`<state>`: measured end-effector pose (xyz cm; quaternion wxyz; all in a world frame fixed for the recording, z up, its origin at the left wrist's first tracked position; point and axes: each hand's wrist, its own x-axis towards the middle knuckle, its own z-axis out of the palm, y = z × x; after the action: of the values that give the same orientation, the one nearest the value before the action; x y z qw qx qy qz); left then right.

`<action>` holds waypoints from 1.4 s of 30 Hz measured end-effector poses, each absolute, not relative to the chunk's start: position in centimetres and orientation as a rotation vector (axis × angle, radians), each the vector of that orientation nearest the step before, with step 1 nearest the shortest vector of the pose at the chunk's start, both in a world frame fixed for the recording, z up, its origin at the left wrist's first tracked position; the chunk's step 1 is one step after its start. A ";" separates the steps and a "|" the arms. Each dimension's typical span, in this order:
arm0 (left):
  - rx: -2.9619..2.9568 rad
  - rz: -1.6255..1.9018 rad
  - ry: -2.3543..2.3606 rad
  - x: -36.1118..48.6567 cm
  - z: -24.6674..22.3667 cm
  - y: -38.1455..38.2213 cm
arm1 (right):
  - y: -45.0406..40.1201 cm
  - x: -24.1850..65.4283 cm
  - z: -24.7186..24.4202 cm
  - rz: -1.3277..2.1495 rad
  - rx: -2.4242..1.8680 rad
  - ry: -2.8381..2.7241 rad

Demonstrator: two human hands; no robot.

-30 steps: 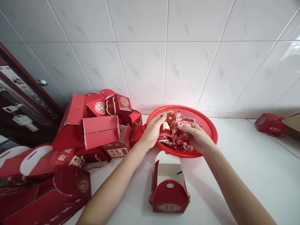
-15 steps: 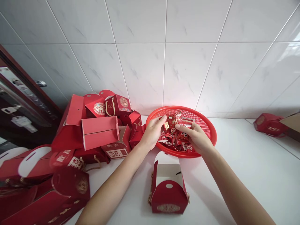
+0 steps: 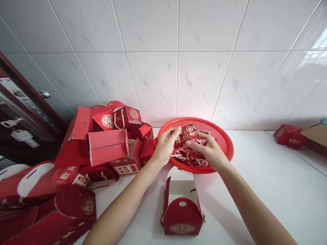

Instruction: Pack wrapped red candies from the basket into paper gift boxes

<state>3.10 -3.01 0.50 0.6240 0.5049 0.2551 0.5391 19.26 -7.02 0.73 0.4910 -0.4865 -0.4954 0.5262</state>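
Both of my hands are over a red plastic basket [image 3: 224, 136] heaped with red-wrapped candies [image 3: 190, 157]. My left hand [image 3: 165, 148] is closed on a red candy packet [image 3: 184, 135] with gold lettering, thumb on top. Beside it, my right hand [image 3: 211, 149] is pinched round another red-and-white candy packet [image 3: 198, 139], its thumb close to the first packet. Just below the basket an open dark-red gift box [image 3: 182, 217] stands upright, its white inside showing and rope handles at its sides.
A pile of red gift boxes [image 3: 108, 146] fills the left, with more boxes [image 3: 74, 204] nearer me. Tiled wall [image 3: 153, 78] rises behind the white counter [image 3: 255, 177]. At far right lie a red box [image 3: 288, 136] and a brown carton [image 3: 316, 136]. Keys [image 3: 24, 136] hang at the left.
The view has shifted slightly. My right hand has moved a little left, closer to my left hand, and the candy packet in it shows more clearly.
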 end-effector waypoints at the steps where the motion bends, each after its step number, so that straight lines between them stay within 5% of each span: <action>1: 1.160 1.251 0.602 3.0 0.5 -2.9 | -7.0 19.4 0.8 1.261 -1.174 -1.251; 30: 1.668 1.007 0.757 0.7 3.1 -4.9 | -7.9 22.6 2.7 1.340 -1.006 -1.615; 42: 1.797 0.806 0.716 0.2 4.0 -5.5 | -8.4 24.3 2.5 1.222 -1.362 -1.385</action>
<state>0.15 -5.48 3.97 0.4993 0.7429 0.2960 0.3333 24.34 -8.40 2.53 0.4109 -0.5412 -0.5501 0.4855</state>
